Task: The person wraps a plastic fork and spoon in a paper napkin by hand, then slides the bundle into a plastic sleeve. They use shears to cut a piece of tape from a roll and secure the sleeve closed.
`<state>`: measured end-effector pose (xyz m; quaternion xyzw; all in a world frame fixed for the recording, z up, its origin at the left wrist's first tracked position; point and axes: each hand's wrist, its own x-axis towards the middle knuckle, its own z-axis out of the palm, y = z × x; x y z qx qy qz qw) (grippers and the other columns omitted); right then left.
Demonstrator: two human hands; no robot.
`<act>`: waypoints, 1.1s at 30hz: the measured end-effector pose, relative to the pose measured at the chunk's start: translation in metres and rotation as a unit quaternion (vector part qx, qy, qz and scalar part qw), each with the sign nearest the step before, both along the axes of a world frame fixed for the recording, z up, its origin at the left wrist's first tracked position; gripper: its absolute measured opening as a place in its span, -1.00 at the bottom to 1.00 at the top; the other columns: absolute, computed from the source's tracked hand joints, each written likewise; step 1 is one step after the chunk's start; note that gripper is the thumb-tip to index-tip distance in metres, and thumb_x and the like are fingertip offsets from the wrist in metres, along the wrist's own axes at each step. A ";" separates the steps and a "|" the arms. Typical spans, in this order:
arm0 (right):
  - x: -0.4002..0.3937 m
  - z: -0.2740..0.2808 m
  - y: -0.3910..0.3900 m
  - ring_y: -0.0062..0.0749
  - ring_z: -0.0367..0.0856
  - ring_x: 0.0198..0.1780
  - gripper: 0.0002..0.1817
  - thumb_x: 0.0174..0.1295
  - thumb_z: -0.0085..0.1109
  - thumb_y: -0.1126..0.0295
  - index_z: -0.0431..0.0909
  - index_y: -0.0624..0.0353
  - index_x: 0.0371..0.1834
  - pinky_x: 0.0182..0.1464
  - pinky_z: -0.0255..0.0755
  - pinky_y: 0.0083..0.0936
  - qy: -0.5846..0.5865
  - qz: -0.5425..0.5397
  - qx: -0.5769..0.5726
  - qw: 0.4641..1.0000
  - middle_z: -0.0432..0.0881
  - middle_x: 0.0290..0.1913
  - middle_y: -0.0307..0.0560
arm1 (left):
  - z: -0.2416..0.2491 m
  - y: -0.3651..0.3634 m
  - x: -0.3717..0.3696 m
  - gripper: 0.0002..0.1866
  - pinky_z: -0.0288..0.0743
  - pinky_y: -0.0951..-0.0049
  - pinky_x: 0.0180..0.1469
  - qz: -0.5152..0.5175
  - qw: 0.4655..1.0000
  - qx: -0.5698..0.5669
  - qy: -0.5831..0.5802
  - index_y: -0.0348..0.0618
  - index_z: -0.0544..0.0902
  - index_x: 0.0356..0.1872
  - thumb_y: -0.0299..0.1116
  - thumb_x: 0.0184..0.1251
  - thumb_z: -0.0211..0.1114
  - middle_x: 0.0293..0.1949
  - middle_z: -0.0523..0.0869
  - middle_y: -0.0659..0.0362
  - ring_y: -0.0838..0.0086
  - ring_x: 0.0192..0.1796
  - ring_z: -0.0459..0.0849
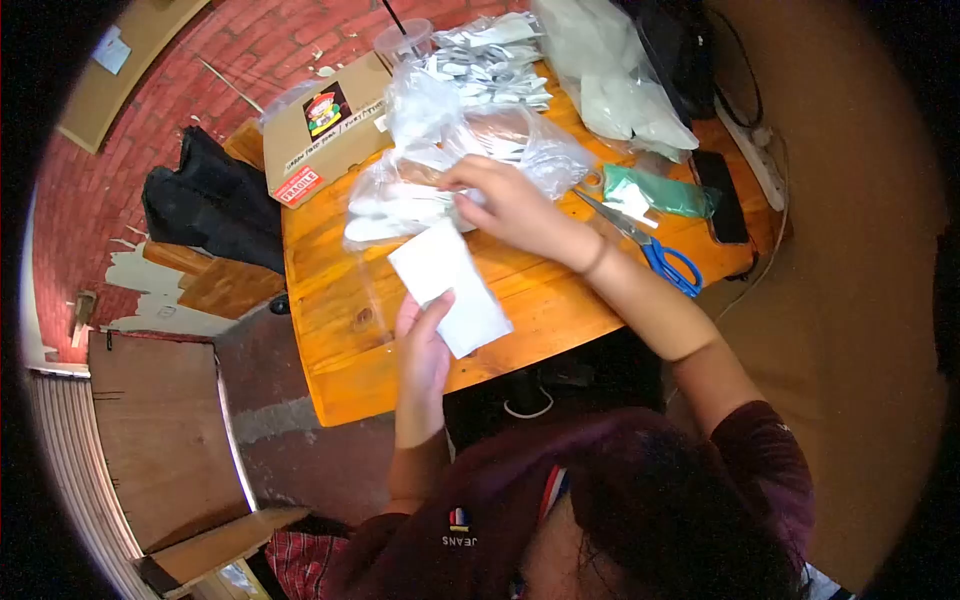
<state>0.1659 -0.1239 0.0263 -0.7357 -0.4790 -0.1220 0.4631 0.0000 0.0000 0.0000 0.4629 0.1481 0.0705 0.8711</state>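
Note:
My left hand (424,342) grips a flat white rectangle that looks like a folded paper napkin (455,290), thumb on top and fingers beneath. Over the table, my right hand (515,212) reaches into the mouth of a clear plastic bag (365,222) with white pieces inside that look like plastic cutlery. Its fingers are curled in, and whatever lies between them is too small to make out. Behind that hand lies another clear plastic bag (550,150). To its right rest scissors (668,265) with blue handles.
A cardboard box (335,130) with a fragile sticker stands at the table's back left. Behind are a clear cup (404,42), a pile of wrapped white pieces (495,65) and a large translucent bag (615,80). A green packet (660,190) and a phone (722,200) lie right.

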 end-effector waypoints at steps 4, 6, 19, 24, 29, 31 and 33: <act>0.033 -0.039 0.076 0.02 0.60 -0.18 -0.83 -0.01 0.07 0.57 0.59 0.26 -0.33 -0.14 0.49 -0.23 -0.071 -0.026 -0.078 0.994 0.58 -0.25 0.17 | 0.005 0.020 -0.009 -0.56 0.34 0.39 0.17 0.049 0.998 0.030 -0.006 -0.36 0.35 0.15 -0.60 0.22 0.16 0.06 0.53 0.09 0.41 0.12 0.50; 0.031 -0.031 0.089 0.00 0.63 -0.23 -0.85 -0.03 0.07 0.56 0.62 0.27 -0.39 -0.19 0.53 -0.24 -0.106 -0.083 -0.191 0.972 0.61 -0.28 0.19 | 0.006 0.028 -0.018 -0.56 0.34 0.40 0.16 0.083 0.995 0.059 -0.009 -0.36 0.36 0.15 -0.62 0.21 0.15 0.06 0.54 0.09 0.41 0.11 0.50; 0.036 -0.003 0.097 -0.05 0.65 -0.26 -0.73 0.14 0.02 0.44 0.49 0.01 -0.07 -0.26 0.49 -0.19 -0.162 -0.055 -0.335 0.927 0.64 -0.32 0.05 | -0.004 0.048 -0.029 -0.59 0.35 0.41 0.15 0.108 0.993 0.052 -0.012 -0.37 0.36 0.12 -0.60 0.22 0.13 0.05 0.54 0.07 0.40 0.08 0.52; 0.031 0.028 0.078 -0.02 0.65 -0.27 -0.78 0.11 0.03 0.46 0.55 0.09 -0.17 -0.27 0.52 -0.21 -0.117 -0.052 -0.307 0.943 0.64 -0.36 0.08 | 0.006 0.038 -0.023 -0.49 0.33 0.40 0.17 0.096 0.992 0.057 -0.052 -0.34 0.27 0.22 -0.64 0.21 0.13 0.05 0.53 0.05 0.40 0.09 0.51; 0.005 0.076 0.029 -0.01 0.65 -0.26 -0.82 0.07 0.09 0.51 0.61 0.19 -0.26 -0.24 0.55 -0.32 -0.065 -0.024 0.010 0.998 0.65 -0.34 0.10 | 0.024 0.015 -0.011 -0.30 0.29 0.36 0.22 0.115 0.980 0.125 -0.100 -0.27 0.01 0.38 -0.66 0.22 0.08 0.21 0.40 0.02 0.38 0.20 0.44; -0.022 0.086 0.005 -0.13 0.67 -0.19 -0.78 0.05 0.18 0.51 0.63 0.16 -0.20 -0.19 0.56 -0.41 -0.074 -0.002 0.118 0.990 0.67 -0.24 0.02 | 0.032 0.009 -0.006 -0.26 0.27 0.36 0.24 0.079 0.982 0.135 -0.105 -0.26 -0.08 0.41 -0.68 0.23 0.05 0.24 0.37 0.01 0.39 0.22 0.43; -0.043 0.072 -0.016 -0.19 0.65 -0.09 -0.76 0.07 0.14 0.53 0.64 0.13 -0.18 -0.12 0.57 -0.42 -0.180 0.027 0.096 0.979 0.66 -0.14 -0.05 | 0.031 0.001 0.005 -0.37 0.26 0.39 0.25 0.121 0.967 0.176 -0.139 -0.30 0.07 0.37 -0.63 0.28 0.07 0.20 0.43 0.03 0.40 0.20 0.45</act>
